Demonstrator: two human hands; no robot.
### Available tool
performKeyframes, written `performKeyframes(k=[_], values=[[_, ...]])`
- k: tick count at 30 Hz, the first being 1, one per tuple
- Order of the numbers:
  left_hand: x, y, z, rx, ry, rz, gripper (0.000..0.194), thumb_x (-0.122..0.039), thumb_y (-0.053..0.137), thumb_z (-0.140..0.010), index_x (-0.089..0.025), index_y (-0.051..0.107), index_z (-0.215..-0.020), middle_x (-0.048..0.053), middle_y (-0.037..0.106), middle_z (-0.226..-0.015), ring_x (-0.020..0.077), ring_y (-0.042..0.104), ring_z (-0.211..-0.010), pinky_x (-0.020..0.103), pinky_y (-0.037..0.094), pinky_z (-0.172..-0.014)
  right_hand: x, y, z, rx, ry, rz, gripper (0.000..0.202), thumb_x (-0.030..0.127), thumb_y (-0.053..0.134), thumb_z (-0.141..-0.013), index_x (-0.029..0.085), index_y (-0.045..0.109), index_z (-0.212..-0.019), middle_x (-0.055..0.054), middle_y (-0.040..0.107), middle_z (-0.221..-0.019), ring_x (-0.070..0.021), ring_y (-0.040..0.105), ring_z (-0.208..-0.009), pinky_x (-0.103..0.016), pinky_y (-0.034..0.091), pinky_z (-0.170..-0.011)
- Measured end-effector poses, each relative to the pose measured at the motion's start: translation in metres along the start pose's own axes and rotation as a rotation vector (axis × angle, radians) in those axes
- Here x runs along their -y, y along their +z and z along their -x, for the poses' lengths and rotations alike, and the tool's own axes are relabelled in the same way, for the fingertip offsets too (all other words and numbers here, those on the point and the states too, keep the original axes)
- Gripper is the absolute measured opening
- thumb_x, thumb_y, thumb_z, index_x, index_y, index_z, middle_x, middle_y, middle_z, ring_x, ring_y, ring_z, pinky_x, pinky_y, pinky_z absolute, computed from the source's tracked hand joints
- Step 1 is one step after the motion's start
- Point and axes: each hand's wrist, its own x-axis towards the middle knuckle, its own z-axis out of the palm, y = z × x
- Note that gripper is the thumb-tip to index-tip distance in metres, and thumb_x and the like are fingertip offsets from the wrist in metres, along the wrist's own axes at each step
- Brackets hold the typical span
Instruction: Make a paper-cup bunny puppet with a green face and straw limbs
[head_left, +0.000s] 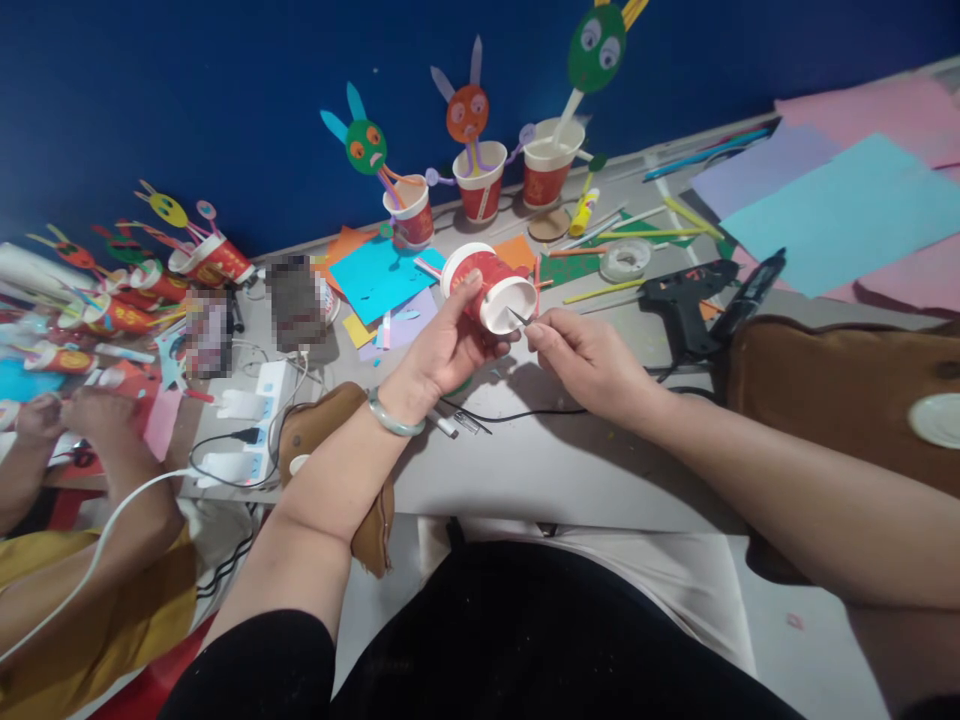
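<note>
Your only camera sits on your head and looks forward and down: your two arms enter from below, the tabletop [480, 470] fills the middle, the blue wall [225, 90] stands behind. No second view shares this scene.

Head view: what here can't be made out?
All in the head view:
Thin tool: handle hidden by the right hand.
Red cup: far side turned away.
Pixelated patch: content masked.
Green head: antennae cut off by the top edge.
Far-left figures: details blurred.

Both arms reaching forward, left fingers curled [463, 290], right fingers pinched [541, 335]
</note>
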Motion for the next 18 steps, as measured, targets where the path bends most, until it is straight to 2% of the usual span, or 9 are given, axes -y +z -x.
performKeyframes(k=[5, 13, 15, 18], values=[[-0.001, -0.001, 0.0, 0.016, -0.027, 0.049, 0.072, -0.088, 0.068, -0.089, -0.024, 0.074, -0.122, 0.013, 0.082, -0.106, 0.0387, 0.08, -0.115, 0.053, 0.069, -0.089, -0.002, 0.0, 0.0, 0.004, 0.005, 0.002, 0.063, 0.082, 0.053, -0.104, 0.024, 0.059, -0.08, 0.0, 0.055, -0.064, -0.016, 0.048, -0.062, -0.032, 0.036, -0.061], [0.001, 0.004, 0.0, -0.026, -0.021, 0.019, 0.07, -0.087, 0.067, -0.092, -0.024, 0.074, -0.121, 0.011, 0.082, -0.1, 0.037, 0.081, -0.112, 0.049, 0.069, -0.084, -0.003, 0.0, -0.001, -0.005, -0.001, 0.018, 0.061, 0.079, 0.054, -0.105, 0.024, 0.059, -0.08, 0.0, 0.055, -0.063, -0.0165, 0.048, -0.061, -0.032, 0.036, -0.061], [-0.003, 0.007, 0.004, -0.114, 0.057, 0.016, 0.062, -0.08, 0.075, -0.091, -0.026, 0.074, -0.121, 0.009, 0.082, -0.102, 0.0346, 0.08, -0.113, 0.047, 0.069, -0.087, -0.004, -0.001, -0.001, -0.006, -0.001, 0.023, 0.063, 0.081, 0.053, -0.104, 0.024, 0.059, -0.08, 0.0, 0.054, -0.063, -0.0166, 0.048, -0.062, -0.032, 0.036, -0.062], [-0.014, 0.007, 0.01, -0.394, 0.344, -0.054, 0.052, -0.055, 0.094, -0.083, -0.032, 0.072, -0.124, 0.002, 0.081, -0.117, 0.0272, 0.076, -0.123, 0.041, 0.066, -0.1, -0.006, -0.002, -0.002, -0.013, 0.001, 0.017, 0.069, 0.089, 0.05, -0.101, 0.024, 0.059, -0.08, -0.001, 0.054, -0.064, -0.0165, 0.047, -0.062, -0.033, 0.037, -0.062]])
